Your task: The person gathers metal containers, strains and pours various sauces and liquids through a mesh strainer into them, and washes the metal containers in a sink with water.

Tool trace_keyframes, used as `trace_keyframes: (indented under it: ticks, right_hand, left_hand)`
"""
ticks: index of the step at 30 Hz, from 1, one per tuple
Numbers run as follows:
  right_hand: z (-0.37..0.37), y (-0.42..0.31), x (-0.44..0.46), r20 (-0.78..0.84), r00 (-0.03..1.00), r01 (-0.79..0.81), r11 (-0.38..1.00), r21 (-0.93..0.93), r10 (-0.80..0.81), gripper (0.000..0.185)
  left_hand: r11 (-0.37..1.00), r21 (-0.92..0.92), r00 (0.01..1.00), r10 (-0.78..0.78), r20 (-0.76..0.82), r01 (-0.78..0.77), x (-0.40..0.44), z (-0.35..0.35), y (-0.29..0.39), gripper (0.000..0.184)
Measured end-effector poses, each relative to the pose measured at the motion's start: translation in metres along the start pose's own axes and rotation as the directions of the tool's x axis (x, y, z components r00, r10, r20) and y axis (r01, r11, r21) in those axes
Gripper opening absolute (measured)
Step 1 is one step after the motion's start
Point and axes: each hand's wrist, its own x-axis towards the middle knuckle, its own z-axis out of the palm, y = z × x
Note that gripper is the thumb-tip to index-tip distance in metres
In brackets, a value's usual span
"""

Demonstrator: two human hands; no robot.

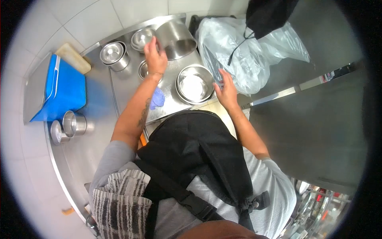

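My left hand [156, 57] reaches over the steel counter with its fingers stretched out, at the right side of some stacked metal bowls [140, 40]; I cannot tell whether it touches them. Beneath that wrist, a small round metal container [144, 70] is partly hidden. My right hand [226, 91] is open, fingers apart, just right of a wide metal pot [194, 84] with a shiny inside. Between the plastic bag and the stacked bowls lies a large metal pot [175, 40], tipped on its side. A crumpled purple-blue item [158, 98] rests by my left forearm.
A clear plastic bag [238, 51] and a hanging black cloth item [268, 18] are at the back right. Nested metal containers [114, 55] stand back left. Farther left are a blue box [65, 87], a beige block [73, 57] and metal cups [74, 123].
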Motion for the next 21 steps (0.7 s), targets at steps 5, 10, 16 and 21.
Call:
trace_keyframes:
  ticks: [5, 10, 16, 21]
  right_hand:
    - [-0.01, -0.056, 0.037, -0.118, 0.986, 0.12, 0.993, -0.01, -0.121, 0.081]
    - [-0.031, -0.081, 0.06, 0.168, 0.805, -0.574, 0.677, 0.461, 0.568, 0.087]
    - [-0.064, -0.064, 0.015, -0.388, 0.903, -0.209, 0.978, -0.023, 0.184, 0.087]
    - [-0.129, -0.103, -0.032, -0.462, 0.712, -0.564, 0.822, 0.073, 0.529, 0.09]
  left_hand:
    - [0.604, -0.107, 0.582, -0.683, 0.441, 0.79, 0.004, 0.016, 0.042, 0.039]
    - [0.57, -0.33, 0.638, -0.507, 0.579, 0.752, -0.003, 0.018, 0.094, 0.038]
    - [0.697, -0.639, 0.8, 0.158, 0.578, 0.325, 0.012, -0.015, 0.158, 0.035]
    - [0.592, -0.802, 0.775, 0.542, 0.324, -0.079, 0.005, 0.008, 0.206, 0.043]
